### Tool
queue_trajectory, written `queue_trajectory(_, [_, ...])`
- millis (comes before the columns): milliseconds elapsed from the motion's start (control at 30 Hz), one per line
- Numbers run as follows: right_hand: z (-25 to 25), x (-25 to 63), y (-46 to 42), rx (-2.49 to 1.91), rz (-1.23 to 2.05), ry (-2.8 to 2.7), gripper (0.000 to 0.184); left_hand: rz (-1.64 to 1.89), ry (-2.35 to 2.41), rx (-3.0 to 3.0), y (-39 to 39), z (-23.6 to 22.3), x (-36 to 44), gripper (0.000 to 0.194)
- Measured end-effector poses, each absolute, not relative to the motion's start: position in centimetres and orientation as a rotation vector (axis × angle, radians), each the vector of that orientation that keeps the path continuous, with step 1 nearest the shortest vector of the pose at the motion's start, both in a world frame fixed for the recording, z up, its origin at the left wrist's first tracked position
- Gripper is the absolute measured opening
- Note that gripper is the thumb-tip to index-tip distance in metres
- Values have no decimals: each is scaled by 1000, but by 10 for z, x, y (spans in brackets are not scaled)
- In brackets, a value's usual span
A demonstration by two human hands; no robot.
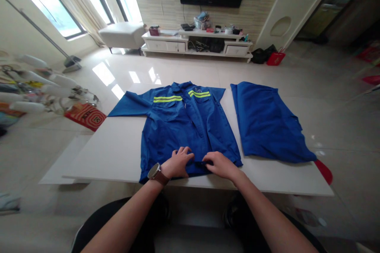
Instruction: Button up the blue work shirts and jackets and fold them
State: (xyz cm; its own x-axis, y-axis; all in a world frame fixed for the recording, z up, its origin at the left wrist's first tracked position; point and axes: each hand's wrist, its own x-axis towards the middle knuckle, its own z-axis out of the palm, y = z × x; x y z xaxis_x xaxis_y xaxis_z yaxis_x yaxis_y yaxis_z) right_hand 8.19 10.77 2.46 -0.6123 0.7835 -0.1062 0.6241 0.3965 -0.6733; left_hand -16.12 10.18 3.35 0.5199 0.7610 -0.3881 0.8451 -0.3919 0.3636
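Observation:
A blue work shirt [181,122] with yellow reflective stripes lies spread face up on a white table [115,154], collar away from me. My left hand [178,163], with a watch on the wrist, rests on the shirt's bottom hem, fingers curled onto the cloth. My right hand [220,165] is right beside it, pinching the hem at the front opening. A second blue garment [265,122] lies flat to the right on the same table, apart from both hands.
A red object [324,170] sticks out past the table's right edge. A red bag [86,115] and a cluttered rack [35,87] stand at left. A white TV stand [197,41] and a white bench [123,33] line the far wall.

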Motion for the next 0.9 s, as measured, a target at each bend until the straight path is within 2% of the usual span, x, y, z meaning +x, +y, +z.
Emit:
queue_trajectory(100, [30, 83, 112, -1385, 885, -2268, 23, -109, 1249, 2270, 95, 33, -151, 42])
queue_trajectory(233, [35, 81, 114, -1522, 719, -2118, 18, -91, 1339, 2202, 95, 39, -149, 22])
queue_trajectory(333, [35, 78, 111, -1470, 728, -2125, 19, 1, 1229, 2121, 100, 47, -152, 14])
queue_trajectory(467, [31, 75, 108, -1335, 837, -2196, 31, 213, 1186, 2075, 105, 52, -154, 13])
queue_trajectory(533, [29, 75, 108, -1302, 843, -2209, 31, 235, 1182, 2060, 108, 50, -156, 3])
queue_trajectory(667, [25, 76, 109, -1266, 860, -2221, 29, 310, 1168, 2051, 113, 43, -160, 20])
queue_trajectory(733, [23, 76, 109, -1267, 876, -2238, 30, 323, 1161, 2069, 113, 41, -160, 21])
queue_trajectory(900, [20, 73, 107, -1351, 849, -2226, 27, 68, 1166, 2193, 100, 30, -145, 30])
